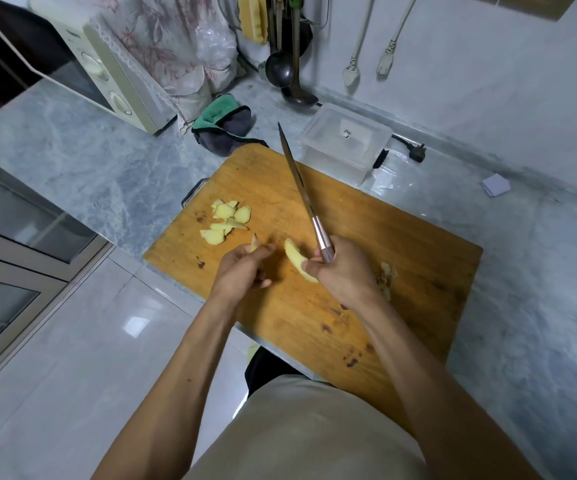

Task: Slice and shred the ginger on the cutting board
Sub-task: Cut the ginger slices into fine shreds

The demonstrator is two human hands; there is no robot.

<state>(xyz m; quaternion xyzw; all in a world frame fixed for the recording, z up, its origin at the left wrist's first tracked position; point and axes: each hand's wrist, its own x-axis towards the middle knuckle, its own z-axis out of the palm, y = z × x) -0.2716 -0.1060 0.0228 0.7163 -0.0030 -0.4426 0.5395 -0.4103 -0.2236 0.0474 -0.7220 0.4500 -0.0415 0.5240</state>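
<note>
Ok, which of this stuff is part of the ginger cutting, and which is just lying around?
In the job:
cutting board
knife, gripped by the right hand
ginger piece by the right hand's fingers
ginger slices
left hand, pinching a small scrap
peel scraps

Lying about:
microwave
green cloth
plastic box
ladle

A home kitchen, by the look of it.
A marble-patterned counter (pixel 83 161) carries a microwave (pixel 107 77) and a wooden cutting board (pixel 349 306); a ladle (pixel 279 69) and what seem to be spatulas (pixel 351 72) hang on the wall, near a clear plastic container (pixel 344 145).
</note>
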